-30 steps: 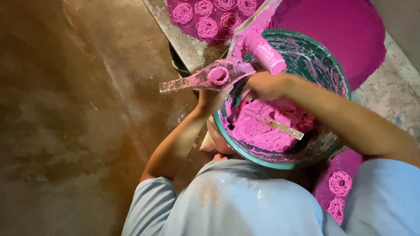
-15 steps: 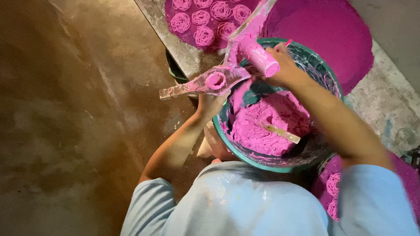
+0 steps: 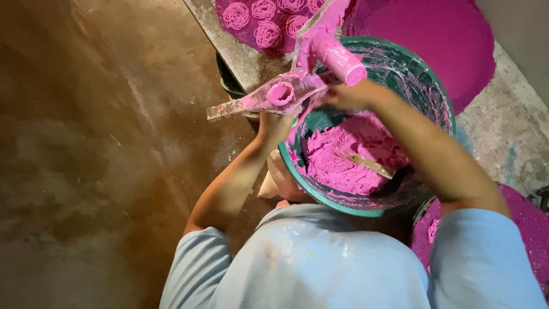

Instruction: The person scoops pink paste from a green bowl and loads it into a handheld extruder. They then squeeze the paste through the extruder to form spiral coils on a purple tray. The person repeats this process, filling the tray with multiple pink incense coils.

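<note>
Compared with the frame half a second before, the right hand (image 3: pixel 351 96) had moved from the far rim of the bucket (image 3: pixel 440 100) to the press (image 3: pixel 297 86), just below its plunger (image 3: pixel 337 54); the view had shifted slightly, and the dough (image 3: pixel 349 154) surface appeared unchanged. The left hand (image 3: pixel 275 125) stayed beneath the press body, gripping it from below, fingers curled around the underside, forearm running up from the lower left with the elbow bent. The right forearm crossed diagonally above the bucket from the lower right, wrist bent inward; the right hand rested against the press, but whether it was closed on it could not be determined. The press sat over the near left rim of the bucket, its flat handle (image 3: pixel 234 109) projecting left, the cylinder opening (image 3: pixel 280 93) filled with pink dough. A flat stick (image 3: pixel 366 163) lay on the dough inside the bucket. Pink spirals (image 3: pixel 266 31) lay on a pink sheet (image 3: pixel 434 40) beyond the bucket, on the concrete floor (image 3: pixel 86 143).
</note>
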Available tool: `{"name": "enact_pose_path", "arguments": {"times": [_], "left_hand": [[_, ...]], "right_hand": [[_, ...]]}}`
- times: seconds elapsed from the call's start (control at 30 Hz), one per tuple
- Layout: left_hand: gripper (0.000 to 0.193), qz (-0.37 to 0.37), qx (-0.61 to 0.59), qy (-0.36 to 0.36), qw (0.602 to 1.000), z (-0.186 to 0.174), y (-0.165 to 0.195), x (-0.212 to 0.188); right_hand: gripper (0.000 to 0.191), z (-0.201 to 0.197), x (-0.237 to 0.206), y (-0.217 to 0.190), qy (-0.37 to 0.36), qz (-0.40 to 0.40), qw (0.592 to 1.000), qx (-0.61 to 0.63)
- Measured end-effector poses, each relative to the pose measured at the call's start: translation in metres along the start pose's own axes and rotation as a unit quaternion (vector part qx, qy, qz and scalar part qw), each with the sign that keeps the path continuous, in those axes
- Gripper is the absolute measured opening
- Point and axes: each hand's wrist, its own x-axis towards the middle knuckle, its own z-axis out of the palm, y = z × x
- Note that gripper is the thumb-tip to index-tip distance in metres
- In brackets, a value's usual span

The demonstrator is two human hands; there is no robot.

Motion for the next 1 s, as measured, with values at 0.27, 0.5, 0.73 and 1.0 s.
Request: {"name": "enact_pose_path", "arguments": {"times": [0.27,0.5,0.73,1.0], "left_hand": [[0.024,0.046,0.054,-0.015,0.997,-0.001,-0.001,0.000],[0.029,0.123,0.208,-0.034,0.970,-0.005,-0.006,0.002],[0.031,0.101,0.192,-0.021,0.976,-0.003,0.001,0.003],[0.026,0.076,0.115,-0.007,0.990,-0.002,0.006,0.006]], "right_hand": [[0.023,-0.025,-0.018,-0.031,-0.122,-0.007,0.992,-0.024],[0.026,0.011,-0.026,-0.062,-0.225,-0.114,0.945,-0.210],[0.030,-0.037,0.004,0.020,0.040,0.093,0.938,-0.331],[0.030,0.006,-0.017,-0.003,-0.051,0.015,0.948,-0.314]]}}
